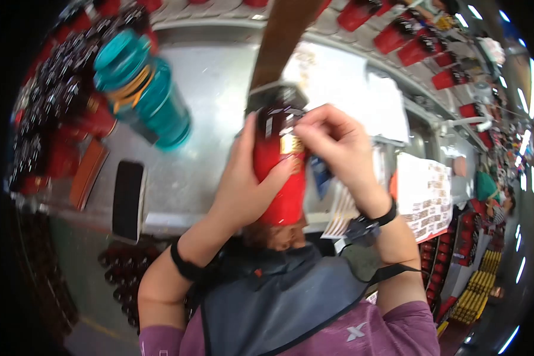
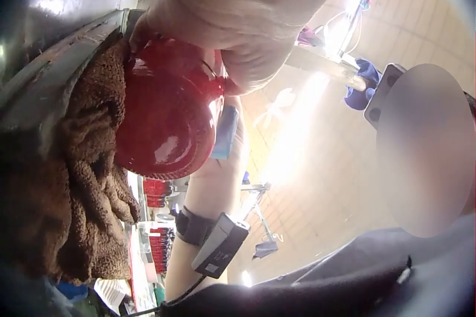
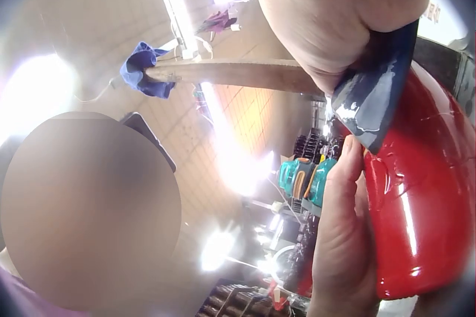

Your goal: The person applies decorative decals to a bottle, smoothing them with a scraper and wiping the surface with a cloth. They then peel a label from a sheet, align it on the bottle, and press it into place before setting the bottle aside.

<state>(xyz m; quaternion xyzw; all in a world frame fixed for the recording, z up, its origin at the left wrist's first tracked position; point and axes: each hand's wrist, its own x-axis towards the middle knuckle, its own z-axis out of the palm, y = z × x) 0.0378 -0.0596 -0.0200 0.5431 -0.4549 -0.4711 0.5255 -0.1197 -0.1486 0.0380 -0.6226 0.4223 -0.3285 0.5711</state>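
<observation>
A glossy red bottle (image 1: 282, 196) with a dark upper part and gold labels lies in front of the person, its base toward the body. My left hand (image 1: 237, 184) grips it from the side, the thumb lying across near the gold label (image 1: 291, 144). At the bottle's other side, my right hand (image 1: 344, 148) has its thumb and index finger bent together at the label's edge. A flat dark blue piece (image 3: 375, 86) sticks out from under the right palm and is held there, against the bottle. A brown cloth (image 2: 97, 153) lies beneath the bottle's base.
A teal water bottle (image 1: 163, 107), a phone (image 1: 128, 200) and a brown case (image 1: 89, 174) lie left on the metal table (image 1: 213, 77). Many red bottles (image 1: 95, 115) stand at the left. Printed label sheets (image 1: 424, 196) and white papers (image 1: 332, 71) lie right; a wooden post (image 1: 279, 47) rises ahead.
</observation>
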